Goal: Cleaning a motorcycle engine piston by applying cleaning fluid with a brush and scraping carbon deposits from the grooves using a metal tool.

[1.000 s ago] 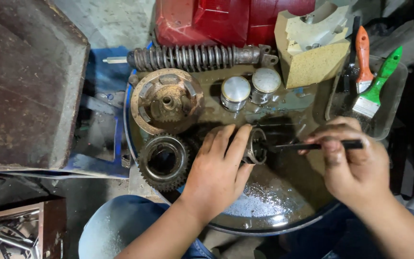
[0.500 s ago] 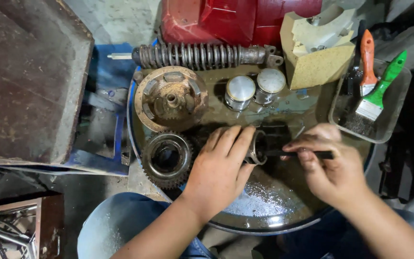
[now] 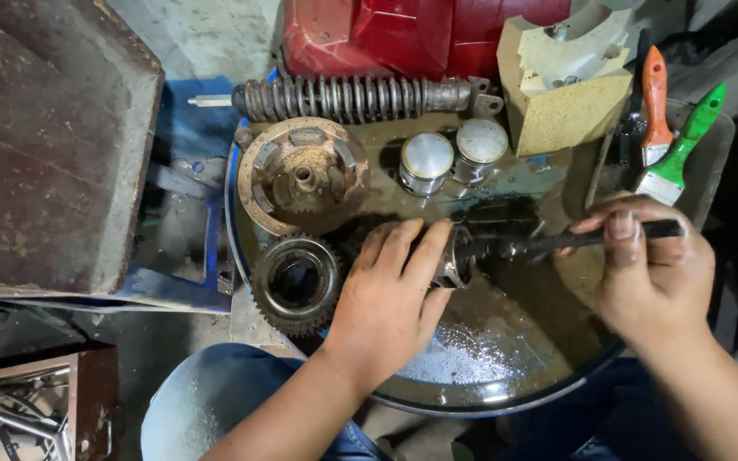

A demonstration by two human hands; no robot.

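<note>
Oily wash basin [image 3: 557, 376]: small cylindrical part [image 3: 453, 256] gripped by left hand [image 3: 386, 299]; black-handled brush [image 3: 557, 243] pinched by right hand [image 3: 651, 273]. Slip risk judged: oil-slick grip, part dropped into fluid below.

Grey concrete floor [image 3: 207, 34], rusty metal box [image 3: 44, 145] at left

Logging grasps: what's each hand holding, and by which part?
Left hand grips a round metal part around its body. Right hand pinches a black brush at its handle end, tip in the part.
</note>
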